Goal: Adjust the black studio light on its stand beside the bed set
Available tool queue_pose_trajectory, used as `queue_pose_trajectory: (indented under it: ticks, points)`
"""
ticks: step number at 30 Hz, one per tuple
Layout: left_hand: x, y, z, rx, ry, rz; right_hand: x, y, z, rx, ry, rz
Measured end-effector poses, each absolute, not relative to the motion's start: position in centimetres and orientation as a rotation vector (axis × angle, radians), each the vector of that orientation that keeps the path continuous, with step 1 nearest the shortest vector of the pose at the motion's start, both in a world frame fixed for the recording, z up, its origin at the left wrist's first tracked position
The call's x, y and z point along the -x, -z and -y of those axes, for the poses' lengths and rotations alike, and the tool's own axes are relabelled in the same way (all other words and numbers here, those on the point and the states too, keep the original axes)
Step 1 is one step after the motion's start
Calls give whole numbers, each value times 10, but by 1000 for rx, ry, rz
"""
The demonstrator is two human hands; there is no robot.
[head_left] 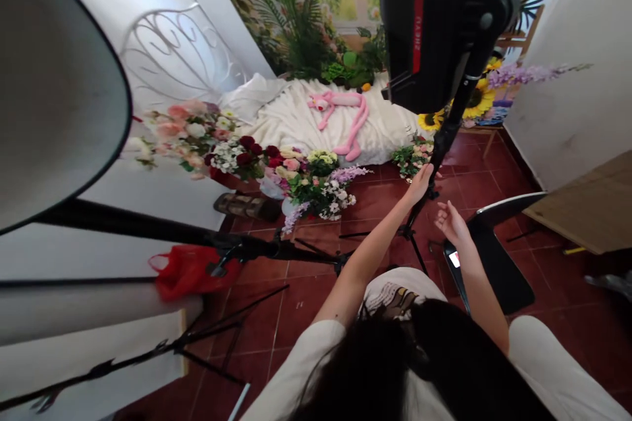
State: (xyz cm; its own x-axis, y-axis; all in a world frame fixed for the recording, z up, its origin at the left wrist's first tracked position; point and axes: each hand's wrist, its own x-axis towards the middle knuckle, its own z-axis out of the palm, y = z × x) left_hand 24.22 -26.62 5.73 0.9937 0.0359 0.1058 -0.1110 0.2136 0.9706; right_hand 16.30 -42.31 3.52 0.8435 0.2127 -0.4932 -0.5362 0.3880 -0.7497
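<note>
A black studio light (419,26) with a red stripe stands at the upper right on a black light stand (457,105). My left hand (421,184) is closed round the pole of this stand, below the light. To the right of the pole, my right hand (453,223) is raised with its fingers loosely curled and apart, and nothing shows in it. It is near the stand's lower knob, not touching the pole. The tripod legs (419,247) stand on the red floor.
A black chair (503,270) stands beside my right arm. A pink plush toy (353,102) lies on a white blanket (286,112), with flowers (316,191) in front. A large softbox (54,85) and its stand fill the left. A red bag (187,270) hangs there.
</note>
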Motion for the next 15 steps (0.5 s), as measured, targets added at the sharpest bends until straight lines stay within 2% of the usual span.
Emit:
queue_pose_trajectory:
  ticks: [6,15]
  points:
    - [-245,-48,262,-1344,-82,116,-173,-32,396,866,-747,-336]
    - [-244,-51,266,-1353,-159,72,-177,-43,376,242,-711,-247]
